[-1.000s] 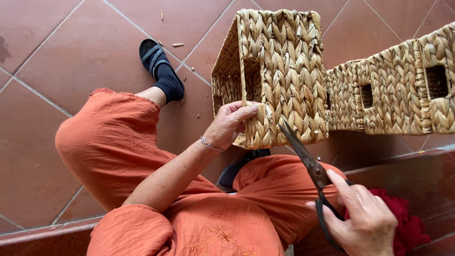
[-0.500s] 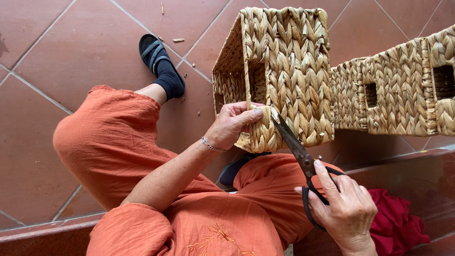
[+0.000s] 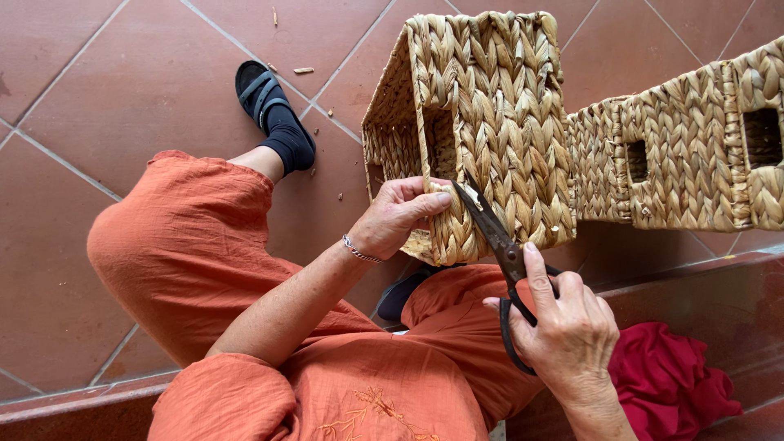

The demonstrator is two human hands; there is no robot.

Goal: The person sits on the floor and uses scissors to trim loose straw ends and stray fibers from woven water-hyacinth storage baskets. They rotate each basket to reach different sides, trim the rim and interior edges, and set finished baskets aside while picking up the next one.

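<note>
A woven straw basket point(image 3: 490, 106) lies tipped on my lap, its open mouth facing left. My left hand point(image 3: 396, 214) grips its lower corner, thumb on the plaited rim. My right hand point(image 3: 567, 327) holds dark metal scissors point(image 3: 494, 237) by the handles, index finger laid along the pivot. The blades are slightly apart and their tips touch the basket's weave just beside my left thumb. I sit in orange trousers point(image 3: 212, 269) with one foot in a black sandal point(image 3: 269, 102).
More woven baskets point(image 3: 686, 155) with square handle holes stand to the right on the terracotta tile floor point(image 3: 98, 73). A red cloth point(image 3: 670, 380) lies by my right wrist on a dark red step. Small straw scraps point(image 3: 302, 70) dot the tiles.
My right hand has brought the scissors up and left, from clear of the basket to its corner beside my left thumb. The left hand has kept its grip.
</note>
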